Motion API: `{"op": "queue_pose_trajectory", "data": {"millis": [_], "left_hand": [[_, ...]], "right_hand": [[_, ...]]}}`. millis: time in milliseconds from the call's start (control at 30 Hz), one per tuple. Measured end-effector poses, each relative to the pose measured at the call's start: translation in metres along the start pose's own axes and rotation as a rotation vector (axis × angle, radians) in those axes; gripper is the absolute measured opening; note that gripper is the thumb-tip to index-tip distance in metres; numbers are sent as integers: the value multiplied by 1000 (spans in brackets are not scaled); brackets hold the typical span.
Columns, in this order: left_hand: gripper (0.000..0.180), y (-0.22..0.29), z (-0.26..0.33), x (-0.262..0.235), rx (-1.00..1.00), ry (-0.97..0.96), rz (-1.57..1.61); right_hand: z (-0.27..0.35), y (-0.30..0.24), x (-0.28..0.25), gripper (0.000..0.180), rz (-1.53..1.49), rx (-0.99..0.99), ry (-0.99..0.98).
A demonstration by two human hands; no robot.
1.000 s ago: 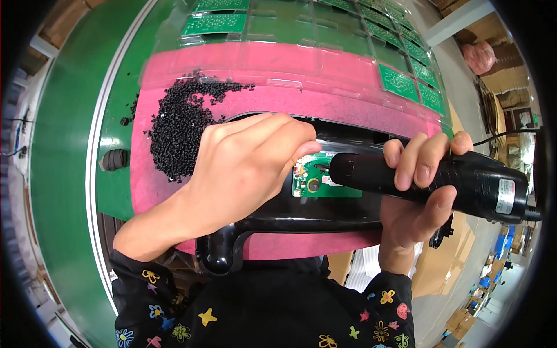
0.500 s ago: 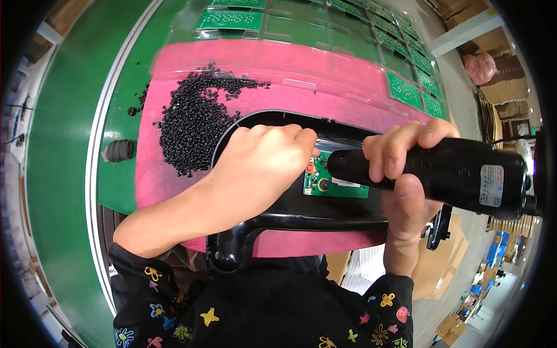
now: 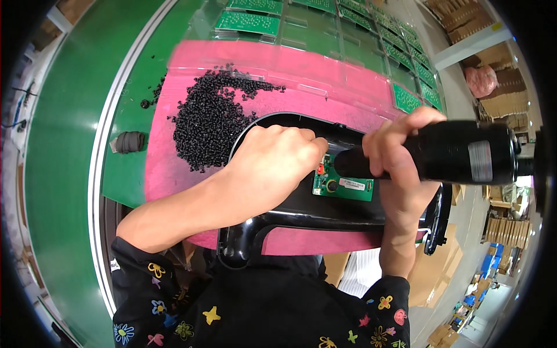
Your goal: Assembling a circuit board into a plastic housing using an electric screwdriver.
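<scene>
My right hand (image 3: 403, 153) is wrapped around a black electric screwdriver (image 3: 452, 152), held nearly level with its nose pointing left over a green circuit board (image 3: 355, 190). That board lies inside a glossy black plastic housing (image 3: 331, 220) with a raised rim and a rounded arm at its left end. My left hand (image 3: 278, 165) is closed, knuckles up, over the housing and next to the screwdriver's nose. Its fingertips are turned down and hidden, so what they pinch, if anything, is out of sight. The screwdriver's bit cannot be made out.
A pile of small black parts (image 3: 206, 124) lies on the pink mat (image 3: 159, 156), left of the housing. Beyond stand clear plastic trays (image 3: 313, 90) with several green boards (image 3: 248, 23). A dark grey roll (image 3: 129, 142) sits on the green surface. Cardboard (image 3: 444, 267) shows at lower right.
The screwdriver's back end has swung away from me, and my right hand has turned with it. The housing and mat appear slightly further right in the view. My left hand stays beside the nose.
</scene>
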State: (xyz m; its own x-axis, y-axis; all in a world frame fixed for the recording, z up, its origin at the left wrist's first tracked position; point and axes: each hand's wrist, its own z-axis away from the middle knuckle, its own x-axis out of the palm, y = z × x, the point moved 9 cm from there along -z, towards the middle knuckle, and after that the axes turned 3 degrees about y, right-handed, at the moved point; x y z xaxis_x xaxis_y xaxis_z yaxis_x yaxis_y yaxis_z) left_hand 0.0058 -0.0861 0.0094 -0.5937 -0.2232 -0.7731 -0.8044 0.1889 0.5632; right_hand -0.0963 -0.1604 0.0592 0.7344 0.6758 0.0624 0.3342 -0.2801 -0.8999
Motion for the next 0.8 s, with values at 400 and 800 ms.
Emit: {"op": "queue_pose_trajectory", "data": {"millis": [400,800], "left_hand": [[17,23,-7,2,251,50,72],[13,17,-12,-1,190,119,238]], "right_hand": [[18,-30,-37,33,-464,-146,106],[22,-31,-14,37,-329,-46,-98]]}}
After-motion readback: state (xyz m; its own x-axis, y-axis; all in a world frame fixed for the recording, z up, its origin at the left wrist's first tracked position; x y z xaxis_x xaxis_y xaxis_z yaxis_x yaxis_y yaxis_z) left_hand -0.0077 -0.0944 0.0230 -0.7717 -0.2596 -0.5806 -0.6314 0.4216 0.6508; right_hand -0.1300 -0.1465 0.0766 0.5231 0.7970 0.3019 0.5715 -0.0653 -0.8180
